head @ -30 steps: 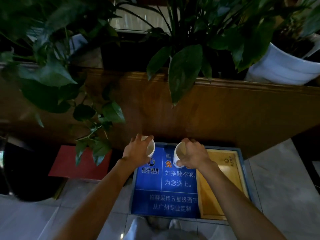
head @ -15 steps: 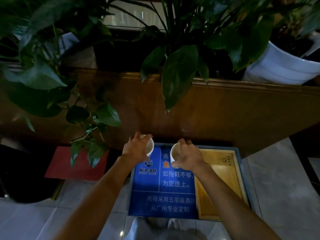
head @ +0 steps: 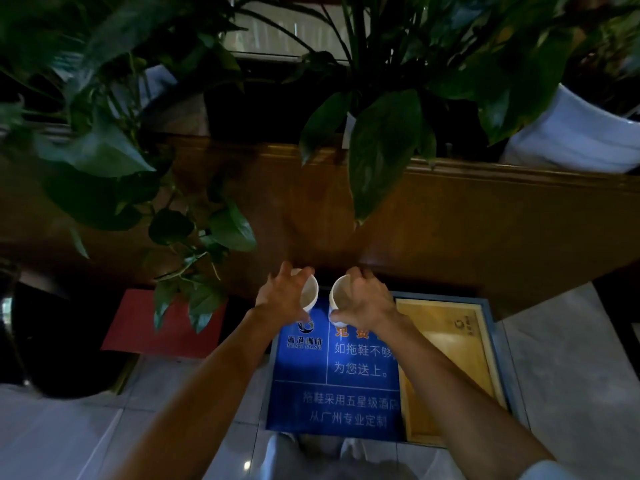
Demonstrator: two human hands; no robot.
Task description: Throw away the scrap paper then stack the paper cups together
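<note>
My left hand (head: 282, 297) grips a white paper cup (head: 309, 293) tipped on its side, its mouth facing right. My right hand (head: 367, 299) grips a second white paper cup (head: 340, 293), also tipped, its mouth facing left. The two open rims face each other with a narrow gap between them, above the far end of a blue printed box (head: 332, 382). Both cups look empty inside. No scrap paper is in view.
A dark wooden counter (head: 450, 216) runs across in front of me, with leafy plants (head: 381, 147) hanging over its edge and a white pot (head: 571, 140) at the right. A red mat (head: 138, 327) lies at the left. The floor is pale tile (head: 571, 375).
The two cups have come closer together, their mouths turned more squarely toward each other. My view has shifted slightly.
</note>
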